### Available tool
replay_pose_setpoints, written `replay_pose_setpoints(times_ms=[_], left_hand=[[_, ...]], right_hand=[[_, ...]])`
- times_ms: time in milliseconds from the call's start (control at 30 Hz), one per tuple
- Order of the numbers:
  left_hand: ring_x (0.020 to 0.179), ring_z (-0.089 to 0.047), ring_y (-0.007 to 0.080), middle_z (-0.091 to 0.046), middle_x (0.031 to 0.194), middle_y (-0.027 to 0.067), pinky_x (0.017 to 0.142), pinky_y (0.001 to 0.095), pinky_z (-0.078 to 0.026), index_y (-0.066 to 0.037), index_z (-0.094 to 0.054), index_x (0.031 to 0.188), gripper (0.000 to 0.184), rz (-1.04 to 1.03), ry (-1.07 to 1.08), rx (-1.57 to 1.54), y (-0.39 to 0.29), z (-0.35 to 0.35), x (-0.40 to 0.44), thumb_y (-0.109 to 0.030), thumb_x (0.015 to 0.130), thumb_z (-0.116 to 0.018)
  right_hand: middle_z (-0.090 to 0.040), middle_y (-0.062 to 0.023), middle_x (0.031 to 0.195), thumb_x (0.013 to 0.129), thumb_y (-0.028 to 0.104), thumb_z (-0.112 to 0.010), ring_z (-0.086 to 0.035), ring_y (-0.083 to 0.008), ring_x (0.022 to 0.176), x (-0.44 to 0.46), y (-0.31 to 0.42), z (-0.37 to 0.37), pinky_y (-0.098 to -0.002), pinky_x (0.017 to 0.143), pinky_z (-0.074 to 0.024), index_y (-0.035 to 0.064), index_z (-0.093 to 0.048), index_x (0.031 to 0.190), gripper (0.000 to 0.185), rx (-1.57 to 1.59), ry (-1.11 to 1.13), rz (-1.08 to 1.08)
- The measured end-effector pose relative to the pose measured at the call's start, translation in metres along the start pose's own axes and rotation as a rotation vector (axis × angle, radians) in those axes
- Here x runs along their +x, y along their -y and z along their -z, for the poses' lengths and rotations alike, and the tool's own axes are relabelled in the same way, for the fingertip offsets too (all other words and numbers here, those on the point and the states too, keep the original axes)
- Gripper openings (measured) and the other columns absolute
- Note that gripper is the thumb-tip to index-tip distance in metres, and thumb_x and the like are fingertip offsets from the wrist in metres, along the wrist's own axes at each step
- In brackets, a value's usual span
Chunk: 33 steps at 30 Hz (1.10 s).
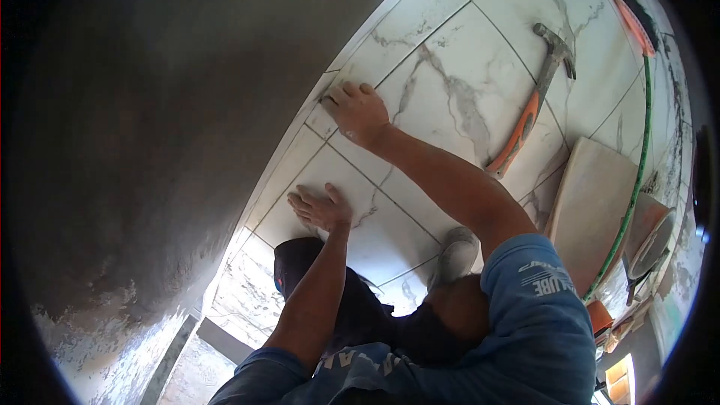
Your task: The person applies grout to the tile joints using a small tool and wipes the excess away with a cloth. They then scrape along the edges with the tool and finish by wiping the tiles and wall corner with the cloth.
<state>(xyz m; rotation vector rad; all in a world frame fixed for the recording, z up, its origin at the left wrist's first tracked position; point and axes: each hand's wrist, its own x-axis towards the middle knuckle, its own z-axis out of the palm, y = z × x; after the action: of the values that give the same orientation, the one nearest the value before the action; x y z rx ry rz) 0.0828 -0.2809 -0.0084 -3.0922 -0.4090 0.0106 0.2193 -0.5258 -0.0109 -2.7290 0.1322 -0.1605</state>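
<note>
My left hand (322, 208) lies on a white marble-patterned floor tile (360, 229) with its fingers stretched out and thumb apart. Further forward, my right hand (361, 114) is closed, its fingers curled down at the narrow tile strip along the wall base. A small dark edge shows by those fingertips, but what they hold, if anything, is hidden. To the right of my right forearm, a claw hammer (527, 116) with an orange and grey handle rests on the tiles.
The grey plastered wall (165, 120) rises close on my left. At right lie a loose pale tile (592, 199), a broom with a pink head (635, 22) and green handle (639, 157), and a bucket (649, 236). My shoe (454, 256) stands on the tiles.
</note>
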Motion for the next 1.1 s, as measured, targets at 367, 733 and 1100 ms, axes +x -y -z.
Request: replay_pose_setpoints(times_ms=[367,733,1100], left_hand=[[0.142,-0.02,0.0412,-0.024,0.151,0.0273,0.112,0.0586,-0.018,-0.002,-0.031,0.145,0.081,0.03,0.019,-0.058,0.0,-0.004,0.0,-0.061,0.09,-0.044],[0.142,-0.021,0.0414,-0.023,0.15,0.0273,0.111,0.0584,-0.019,-0.004,-0.031,0.145,0.082,0.011,0.002,-0.056,0.006,-0.006,-0.001,-0.065,0.091,-0.039],[0.139,-0.029,0.0382,-0.031,0.148,0.0247,0.111,0.0538,-0.025,-0.005,-0.036,0.143,0.079,-0.04,-0.092,0.008,0.006,-0.009,0.0,-0.066,0.092,-0.038]], right_hand=[[-0.062,-0.012,0.098,0.083,0.015,-0.053,-0.061,-0.0276,0.096,-0.007,0.034,-0.012,-0.0411,0.082,-0.0514,0.009,-0.063,0.108,0.027,0.042,0.116,0.14],[-0.061,-0.0075,0.1,0.084,0.017,-0.054,-0.06,-0.0262,0.098,-0.012,0.036,-0.011,-0.0422,0.08,-0.0516,0.0093,-0.062,0.104,0.022,0.126,-0.013,0.135],[-0.057,-0.0097,0.131,0.095,0.039,-0.048,-0.05,-0.0344,0.121,0.062,-0.201,0.085,-0.0469,0.095,-0.0449,0.0129,-0.063,0.123,0.041,-0.339,-0.446,-0.314]])
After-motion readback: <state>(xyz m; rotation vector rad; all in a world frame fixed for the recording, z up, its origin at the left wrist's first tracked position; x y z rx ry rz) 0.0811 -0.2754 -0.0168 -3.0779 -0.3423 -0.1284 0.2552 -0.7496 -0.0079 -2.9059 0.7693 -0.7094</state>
